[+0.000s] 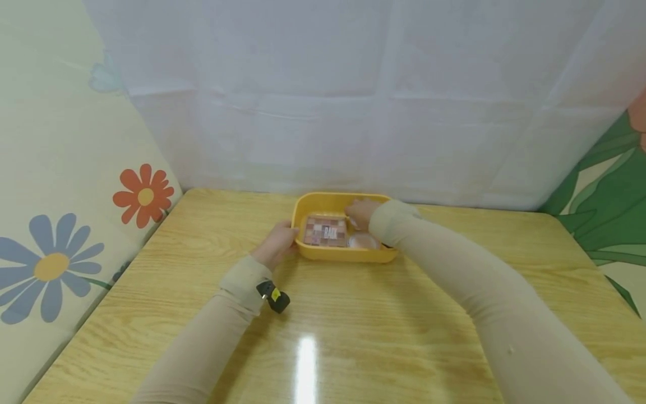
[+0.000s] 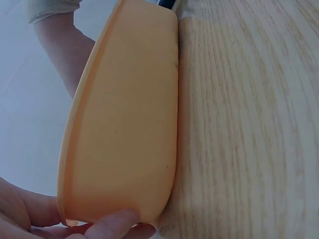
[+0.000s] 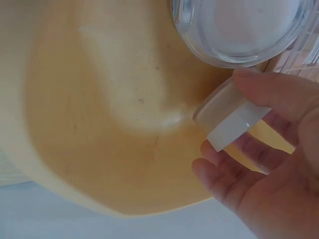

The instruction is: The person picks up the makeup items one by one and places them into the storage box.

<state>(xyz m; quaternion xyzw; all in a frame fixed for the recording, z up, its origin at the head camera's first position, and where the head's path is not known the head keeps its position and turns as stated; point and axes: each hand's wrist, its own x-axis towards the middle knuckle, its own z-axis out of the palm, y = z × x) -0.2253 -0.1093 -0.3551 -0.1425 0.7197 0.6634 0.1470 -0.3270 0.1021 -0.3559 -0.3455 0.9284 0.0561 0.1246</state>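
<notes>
A yellow plastic tub [image 1: 348, 255] stands on the wooden table near its far edge. My left hand [image 1: 276, 242] holds its left end, with fingers [image 2: 112, 224] against the outer wall in the left wrist view. My right hand [image 1: 360, 213] reaches inside the tub. In the right wrist view it pinches a small jar [image 3: 222, 107] with a white, flat-sided end, tilted above the tub floor. Beside the jar is a round clear-rimmed container [image 3: 239, 30] with a pale top. A checkered pink-brown makeup palette [image 1: 325, 231] lies in the tub's left part.
The wood-grain table [image 1: 353, 325] extends around the tub. A white cloth [image 1: 303, 112] hangs right behind the table's far edge. Flower-printed fabric [image 1: 50, 264] borders the left side, leaf-printed fabric [image 1: 615, 207] the right. A black device [image 1: 272, 296] is on my left wrist.
</notes>
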